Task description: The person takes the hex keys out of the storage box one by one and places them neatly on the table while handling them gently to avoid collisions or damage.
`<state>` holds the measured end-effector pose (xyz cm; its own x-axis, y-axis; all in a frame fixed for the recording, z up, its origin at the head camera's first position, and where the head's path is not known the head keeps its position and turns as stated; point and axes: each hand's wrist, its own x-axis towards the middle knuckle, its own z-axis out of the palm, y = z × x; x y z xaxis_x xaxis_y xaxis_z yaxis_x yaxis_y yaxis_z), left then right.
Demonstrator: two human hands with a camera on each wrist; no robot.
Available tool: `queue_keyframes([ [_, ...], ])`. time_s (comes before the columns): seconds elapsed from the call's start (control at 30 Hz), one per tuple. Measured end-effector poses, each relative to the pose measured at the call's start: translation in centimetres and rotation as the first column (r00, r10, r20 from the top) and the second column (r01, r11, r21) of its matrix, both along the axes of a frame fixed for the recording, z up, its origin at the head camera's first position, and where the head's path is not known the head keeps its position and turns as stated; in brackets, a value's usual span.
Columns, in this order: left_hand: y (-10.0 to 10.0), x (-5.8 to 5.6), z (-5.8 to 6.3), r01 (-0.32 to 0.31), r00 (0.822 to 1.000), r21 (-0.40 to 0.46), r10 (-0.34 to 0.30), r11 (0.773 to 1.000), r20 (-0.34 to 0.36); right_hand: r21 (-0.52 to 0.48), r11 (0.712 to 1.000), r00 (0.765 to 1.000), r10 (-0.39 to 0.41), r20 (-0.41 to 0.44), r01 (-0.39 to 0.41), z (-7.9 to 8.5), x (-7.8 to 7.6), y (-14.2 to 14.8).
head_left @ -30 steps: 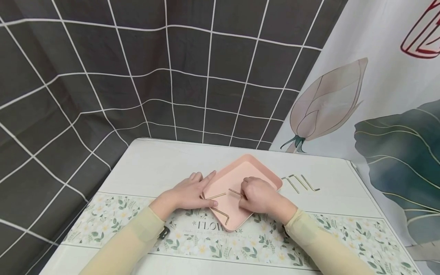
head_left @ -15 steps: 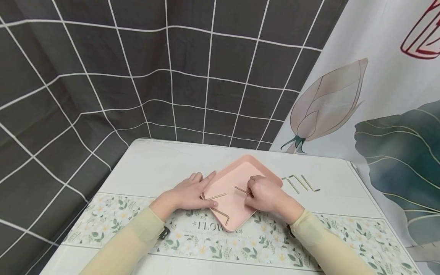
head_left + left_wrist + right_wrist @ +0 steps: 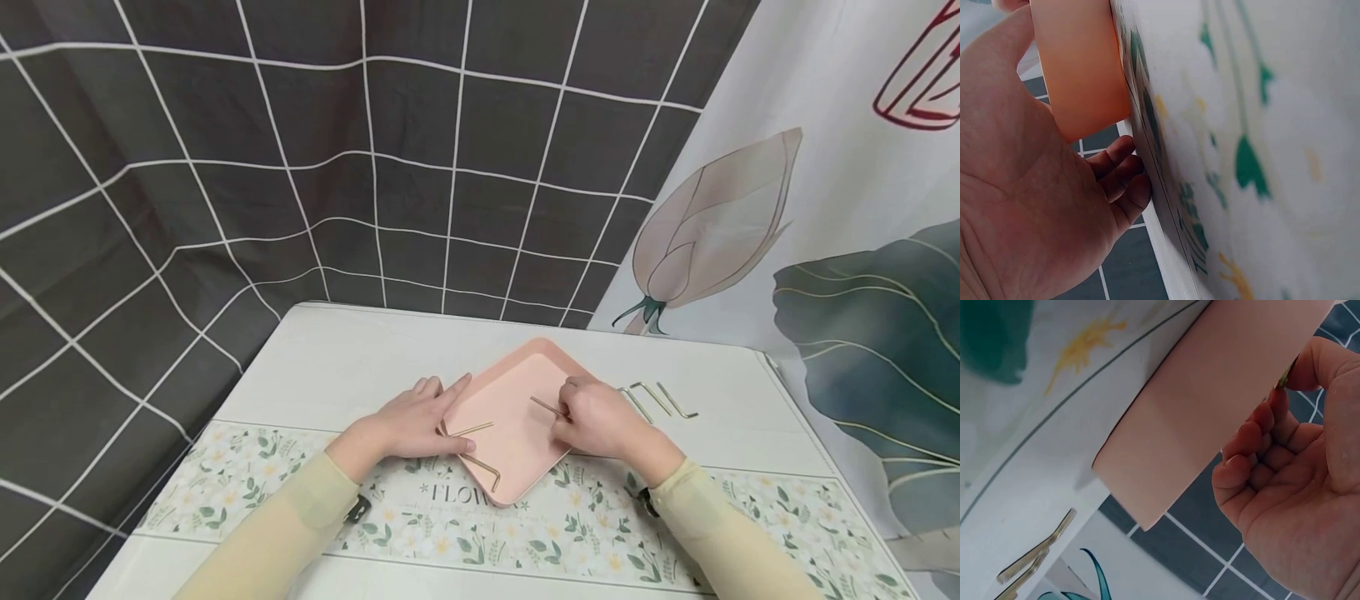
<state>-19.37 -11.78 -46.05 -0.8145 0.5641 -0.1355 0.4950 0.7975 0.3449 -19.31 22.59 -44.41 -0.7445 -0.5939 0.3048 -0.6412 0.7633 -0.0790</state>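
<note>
A shallow pink tray lies turned cornerwise on the table. My left hand holds its left corner, with the thumb over the rim and the index finger along the far side. Several brass-coloured L-shaped hex keys are about. One hex key and another lie in the tray by my left thumb. With thumb and fingertips my right hand pinches a further hex key over the tray's right part; its other end is hidden. In the right wrist view only a bit of this key shows.
To the right of the tray, several hex keys lie in a row on the white tablecloth. A floral band crosses the cloth in front. Behind the table hangs a dark checked curtain.
My right hand has moved to the right across the tray, carrying the pinched hex key with it. The left hand, the tray and the other keys stay where they were.
</note>
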Motion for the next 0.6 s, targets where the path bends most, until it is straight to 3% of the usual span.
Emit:
queue_keyframes([
  [0.3,0.0,0.1,0.2,0.003,1.000,0.019,-0.003,1.000,0.009,-0.001,0.995,0.992,-0.099,0.081,0.099,0.6,0.0,1.8],
  [0.6,0.0,0.0,0.2,0.005,1.000,0.013,-0.006,1.000,0.010,-0.023,0.991,0.986,-0.131,0.101,0.134,1.0,0.0,4.0],
])
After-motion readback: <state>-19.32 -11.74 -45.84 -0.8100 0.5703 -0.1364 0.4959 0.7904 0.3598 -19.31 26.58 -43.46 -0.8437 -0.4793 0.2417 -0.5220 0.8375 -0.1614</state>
